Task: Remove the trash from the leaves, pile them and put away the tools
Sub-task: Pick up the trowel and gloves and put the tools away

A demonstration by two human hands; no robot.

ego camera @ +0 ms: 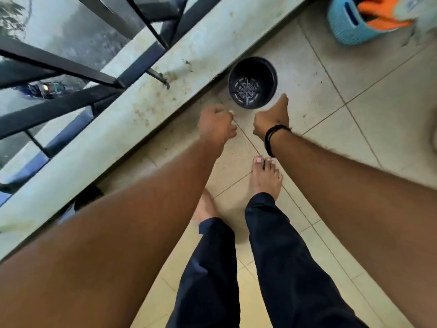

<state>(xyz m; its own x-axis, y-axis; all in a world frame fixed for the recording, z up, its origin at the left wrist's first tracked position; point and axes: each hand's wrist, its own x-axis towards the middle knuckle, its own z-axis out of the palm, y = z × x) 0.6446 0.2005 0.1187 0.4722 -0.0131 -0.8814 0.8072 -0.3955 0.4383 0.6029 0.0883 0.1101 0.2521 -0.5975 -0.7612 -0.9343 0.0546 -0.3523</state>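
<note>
An empty black plastic plant pot (252, 81) stands on the tiled floor against the concrete ledge. Both my arms reach down toward it. My left hand (216, 127) hovers just short of the pot on its left, fingers curled in, nothing visible in it. My right hand (274, 117) is close to the pot's near right rim, fingers pointing toward it; a black band circles that wrist. I cannot tell whether it touches the pot. No leaves or trash pile show in this view.
A concrete ledge (151, 95) with dirt specks and a black metal railing (78, 74) runs diagonally on the left. A blue basket (343, 22) holding orange gloves (378, 15) sits at top right. My bare feet (267, 178) stand on beige tiles.
</note>
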